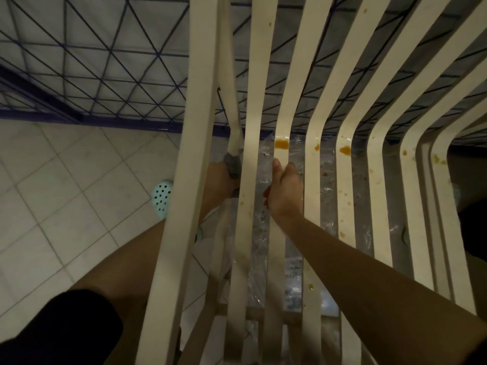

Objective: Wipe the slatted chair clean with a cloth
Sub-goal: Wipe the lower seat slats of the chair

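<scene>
The cream slatted chair (313, 106) fills the right half of the head view, its slats spotted with orange-brown stains (281, 144). My left hand (220, 177) reaches in behind the wide left slat and holds a grey cloth (233, 164) against the lower end of a thin slat. The slats partly hide that hand. My right hand (286, 191) grips a seat slat from above, with the thumb lying along the slat just below the largest stain.
Pale floor tiles (66, 193) lie to the left. A mint green clog (162, 196) sits beside the chair. A dark blue metal grid fence (92, 61) runs behind. Crinkled clear plastic (263, 164) lies under the slats.
</scene>
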### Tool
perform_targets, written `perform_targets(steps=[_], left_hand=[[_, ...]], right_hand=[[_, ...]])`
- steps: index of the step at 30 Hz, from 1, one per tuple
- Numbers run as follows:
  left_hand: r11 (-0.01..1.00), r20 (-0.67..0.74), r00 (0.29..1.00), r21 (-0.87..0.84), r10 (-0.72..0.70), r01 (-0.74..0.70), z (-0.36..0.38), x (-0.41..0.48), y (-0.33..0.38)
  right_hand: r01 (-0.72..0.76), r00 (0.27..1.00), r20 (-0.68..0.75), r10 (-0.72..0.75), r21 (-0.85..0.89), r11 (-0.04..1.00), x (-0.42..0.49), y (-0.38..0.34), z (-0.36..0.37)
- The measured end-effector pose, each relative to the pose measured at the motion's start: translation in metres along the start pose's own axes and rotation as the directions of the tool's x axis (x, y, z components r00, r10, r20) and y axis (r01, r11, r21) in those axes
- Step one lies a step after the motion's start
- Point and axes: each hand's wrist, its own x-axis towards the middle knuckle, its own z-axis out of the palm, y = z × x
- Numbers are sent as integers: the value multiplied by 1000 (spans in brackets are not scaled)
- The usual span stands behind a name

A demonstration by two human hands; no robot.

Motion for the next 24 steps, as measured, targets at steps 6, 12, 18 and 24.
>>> perform_targets(steps=[6, 12, 18, 24], left_hand=[[998, 20, 999, 49, -49, 48, 6, -40, -12], [995, 99, 990, 11, -98, 98, 19, -70, -32], [994, 81, 991, -36, -103, 106, 26, -107, -42], [981, 201, 973, -133, -116, 144, 42, -130, -68]], right_hand=[[3, 1000, 13, -3, 0, 1000, -2, -4, -2], [-23, 1000, 21, 23, 0, 1000, -4, -6, -3], [-25, 1000, 18, 25, -8, 1000, -6, -10, -6], [-40, 999, 25, 40, 6, 999, -8, -10, -5]])
